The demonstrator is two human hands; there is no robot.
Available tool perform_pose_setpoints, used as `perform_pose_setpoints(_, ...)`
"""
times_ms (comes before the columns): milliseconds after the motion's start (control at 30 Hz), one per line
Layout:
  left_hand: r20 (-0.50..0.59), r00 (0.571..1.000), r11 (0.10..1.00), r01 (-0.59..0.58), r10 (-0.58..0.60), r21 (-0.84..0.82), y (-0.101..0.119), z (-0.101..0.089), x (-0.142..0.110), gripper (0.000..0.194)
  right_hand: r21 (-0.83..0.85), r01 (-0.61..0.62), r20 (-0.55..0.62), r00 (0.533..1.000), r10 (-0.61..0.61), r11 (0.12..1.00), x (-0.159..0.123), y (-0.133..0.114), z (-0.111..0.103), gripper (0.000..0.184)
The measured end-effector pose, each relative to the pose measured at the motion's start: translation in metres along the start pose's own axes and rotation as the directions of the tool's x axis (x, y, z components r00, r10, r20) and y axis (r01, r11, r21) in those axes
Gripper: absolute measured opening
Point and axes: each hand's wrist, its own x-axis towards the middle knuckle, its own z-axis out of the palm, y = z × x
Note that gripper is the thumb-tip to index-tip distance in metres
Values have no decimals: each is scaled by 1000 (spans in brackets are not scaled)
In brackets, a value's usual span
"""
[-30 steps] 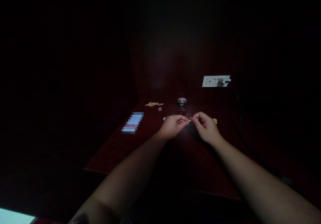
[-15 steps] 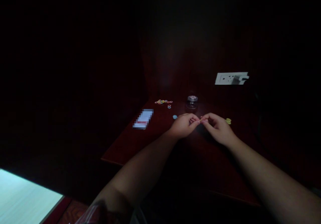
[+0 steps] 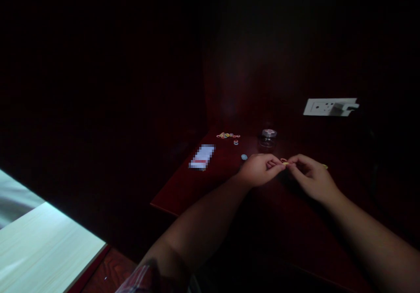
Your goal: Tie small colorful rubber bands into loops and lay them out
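From where I stand, the yellow band (image 3: pixel 285 163) is up over the counter (image 3: pixel 170 197), caught between the left hand (image 3: pixel 260 169) and the right hand (image 3: pixel 313 177). The left fingers pinch its 9 o'clock end, thumb against fingertip, and the right fingers nip it at 3 o'clock. A pink band (image 3: pixel 283 159) shows just beside it, toward 12; in this gloom I can't be sure whether the two are linked. The yellow one should weigh next to nothing and be soft, stretchy, hardly breakable, though so small that it could slip or spring away; fingertips at its two ends look the best hold. Its long axis lies roughly 9 to 3, across the view, and being a plain loop it has no front that I can make out. Around the hands, a clear jar (image 3: pixel 268 140) stands upright at 11 o'clock, a blue piece (image 3: pixel 244 157) lies at 9 just beside the left hand, and the phone (image 3: pixel 202 157) is farther out that way. Loose bands (image 3: pixel 227 135) are scattered at 10, more yellow (image 3: pixel 324 166) peeks past the right hand at 3, and the socket (image 3: pixel 330 107) is on the wall at 1.
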Motion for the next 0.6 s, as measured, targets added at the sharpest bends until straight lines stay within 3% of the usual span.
perform_pose_setpoints(267, -42, 999, 1000, 2, -1, 16, -8, 3, 1, 20, 1, -19, 12, 1000, 19, 1000, 1, -2, 1, 22)
perform_pose_setpoints(600, -18, 1000, 998, 19, -18, 56, -6, -1, 0, 22, 35, 14, 31, 999, -15, 999, 2, 0, 3, 15)
